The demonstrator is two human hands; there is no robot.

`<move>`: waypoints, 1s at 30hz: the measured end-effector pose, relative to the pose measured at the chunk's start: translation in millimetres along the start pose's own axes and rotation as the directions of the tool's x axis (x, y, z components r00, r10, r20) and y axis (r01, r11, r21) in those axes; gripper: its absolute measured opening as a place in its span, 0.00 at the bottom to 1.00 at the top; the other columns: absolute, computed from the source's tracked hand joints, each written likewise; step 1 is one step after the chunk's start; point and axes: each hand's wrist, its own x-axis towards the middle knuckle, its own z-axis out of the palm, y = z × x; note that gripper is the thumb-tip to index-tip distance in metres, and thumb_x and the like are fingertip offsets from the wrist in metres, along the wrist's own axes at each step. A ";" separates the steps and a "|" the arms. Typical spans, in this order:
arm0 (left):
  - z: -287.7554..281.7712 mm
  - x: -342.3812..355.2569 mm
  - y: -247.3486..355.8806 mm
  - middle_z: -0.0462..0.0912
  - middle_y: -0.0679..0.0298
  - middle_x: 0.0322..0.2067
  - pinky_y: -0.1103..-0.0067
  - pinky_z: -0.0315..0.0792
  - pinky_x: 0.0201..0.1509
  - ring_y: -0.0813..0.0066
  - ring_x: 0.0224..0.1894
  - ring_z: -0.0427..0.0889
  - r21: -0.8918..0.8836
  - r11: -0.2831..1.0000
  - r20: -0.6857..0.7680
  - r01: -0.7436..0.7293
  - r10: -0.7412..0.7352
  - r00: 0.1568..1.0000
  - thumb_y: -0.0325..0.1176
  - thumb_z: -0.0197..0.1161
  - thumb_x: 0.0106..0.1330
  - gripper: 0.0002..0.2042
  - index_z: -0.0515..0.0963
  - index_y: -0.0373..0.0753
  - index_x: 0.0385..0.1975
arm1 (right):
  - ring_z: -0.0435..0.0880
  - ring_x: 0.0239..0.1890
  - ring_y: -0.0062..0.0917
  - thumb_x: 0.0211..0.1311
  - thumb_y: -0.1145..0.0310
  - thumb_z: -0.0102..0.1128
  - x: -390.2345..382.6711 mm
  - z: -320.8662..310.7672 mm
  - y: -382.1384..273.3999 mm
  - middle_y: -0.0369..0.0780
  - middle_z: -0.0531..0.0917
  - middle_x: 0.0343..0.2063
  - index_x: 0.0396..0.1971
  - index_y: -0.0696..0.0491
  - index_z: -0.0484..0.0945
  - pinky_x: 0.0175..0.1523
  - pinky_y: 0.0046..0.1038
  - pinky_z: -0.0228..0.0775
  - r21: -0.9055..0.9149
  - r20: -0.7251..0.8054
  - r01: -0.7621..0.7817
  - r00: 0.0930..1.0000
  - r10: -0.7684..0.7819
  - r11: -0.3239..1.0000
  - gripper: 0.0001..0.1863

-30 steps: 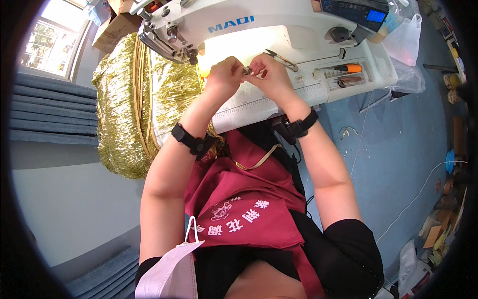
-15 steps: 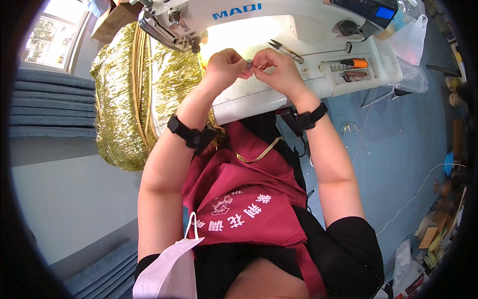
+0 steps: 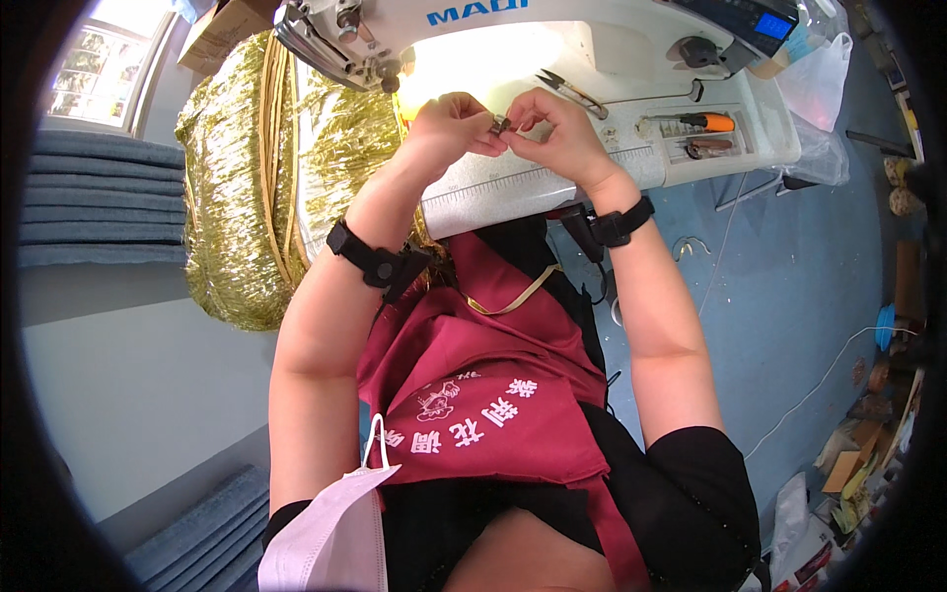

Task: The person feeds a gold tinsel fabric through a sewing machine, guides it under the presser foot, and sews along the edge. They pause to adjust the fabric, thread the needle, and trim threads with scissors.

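Note:
Over the front of the sewing machine bed [image 3: 493, 205], both my hands meet in front of my chest. My left hand [image 3: 449, 130] is closed, its fingertips pinching a small dark metal piece [image 3: 499, 124] that looks like a bobbin case. From the other side my right hand [image 3: 559, 135] reaches to it with thumb and forefinger bent together. What those right fingers hold is too small to make out. Beyond my right hand lie thread snips [image 3: 575, 96] on the bed. Gold tinsel-like fabric [image 3: 345, 148] is heaped just left of my left hand.
The white sewing machine arm [image 3: 592, 20] spans the far side, with a lit control panel [image 3: 760, 28] at its right. An orange-handled screwdriver [image 3: 705, 121] lies in a tray on the bed. A clear plastic bag [image 3: 824, 84] hangs at the right end.
Both hands stay together at nearly the same spot. The small metal piece is turned a little between the fingers, and the whole view has shifted slightly.

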 end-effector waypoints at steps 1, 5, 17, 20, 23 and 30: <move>-0.3 -0.3 -0.7 0.84 0.56 0.34 0.76 0.85 0.45 0.68 0.35 0.88 0.025 1.000 -0.003 0.008 -0.008 1.000 0.27 0.61 0.73 0.07 0.78 0.27 0.38 | 0.84 0.34 0.21 0.56 0.69 0.76 0.2 -0.6 -0.4 0.35 0.86 0.32 0.36 0.54 0.81 0.42 0.24 0.77 0.008 0.017 -0.029 0.999 0.029 1.000 0.12; 0.1 1.9 -5.0 0.84 0.61 0.34 0.80 0.81 0.40 0.76 0.32 0.84 0.194 0.981 -0.028 -0.023 0.029 0.999 0.29 0.61 0.74 0.07 0.79 0.31 0.40 | 0.82 0.32 0.21 0.55 0.65 0.78 0.8 0.4 -1.2 0.35 0.85 0.30 0.35 0.54 0.80 0.39 0.25 0.76 -0.018 0.039 -0.096 0.995 0.097 0.995 0.14; -1.2 14.8 -22.8 0.84 0.62 0.33 0.81 0.82 0.36 0.76 0.33 0.86 0.129 0.989 0.036 -0.067 0.063 0.997 0.29 0.60 0.74 0.07 0.76 0.31 0.36 | 0.82 0.24 0.23 0.54 0.63 0.78 -4.1 8.6 0.7 0.36 0.83 0.22 0.33 0.53 0.80 0.33 0.25 0.76 -0.178 -0.027 -0.068 0.998 0.064 0.982 0.15; -2.4 12.9 -18.7 0.84 0.59 0.34 0.81 0.84 0.40 0.74 0.35 0.88 0.126 0.991 0.033 -0.039 0.036 0.999 0.29 0.60 0.74 0.08 0.77 0.30 0.37 | 0.83 0.24 0.23 0.54 0.63 0.78 -4.8 10.1 1.3 0.36 0.84 0.22 0.34 0.53 0.80 0.33 0.25 0.77 -0.172 -0.057 -0.034 0.998 0.024 0.984 0.15; -3.9 10.3 -16.4 0.85 0.56 0.36 0.80 0.85 0.42 0.71 0.36 0.88 0.009 1.000 0.058 -0.010 0.009 0.998 0.29 0.60 0.74 0.08 0.77 0.28 0.39 | 0.83 0.25 0.24 0.54 0.63 0.78 -4.3 11.4 0.8 0.37 0.84 0.24 0.34 0.54 0.80 0.34 0.25 0.77 -0.103 -0.089 -0.016 0.996 0.007 0.995 0.15; -2.2 12.7 -25.4 0.85 0.56 0.37 0.81 0.85 0.45 0.73 0.37 0.89 -0.012 0.994 0.002 -0.113 0.113 0.994 0.27 0.61 0.73 0.08 0.78 0.27 0.40 | 0.83 0.30 0.22 0.56 0.66 0.77 -1.7 7.6 0.3 0.38 0.85 0.28 0.36 0.56 0.80 0.38 0.23 0.77 -0.096 -0.031 -0.129 0.991 0.127 0.987 0.15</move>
